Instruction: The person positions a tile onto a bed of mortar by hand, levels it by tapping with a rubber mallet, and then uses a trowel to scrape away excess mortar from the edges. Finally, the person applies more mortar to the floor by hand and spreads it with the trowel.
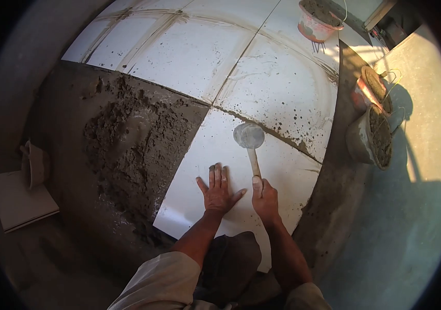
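Note:
A rubber mallet point(249, 136) with a pale wooden handle is gripped in my right hand point(266, 201), thumb laid along the handle. Its grey head is over the upper part of a large white floor tile point(194, 209), close to the tile's far edge. My left hand point(219, 191) lies flat on the same tile with fingers spread. Wet grey mortar point(127, 124) is heaped along the tile's left side. A mortar-filled gap separates this tile from the white tiles point(277, 82) beyond it.
One mortar bucket point(317, 26) stands on the far tiles. At the right are a red-and-white bucket point(366, 95) and a grey bucket point(367, 139), both holding mortar. On the left, a small container point(37, 164) sits on stacked tiles point(21, 201).

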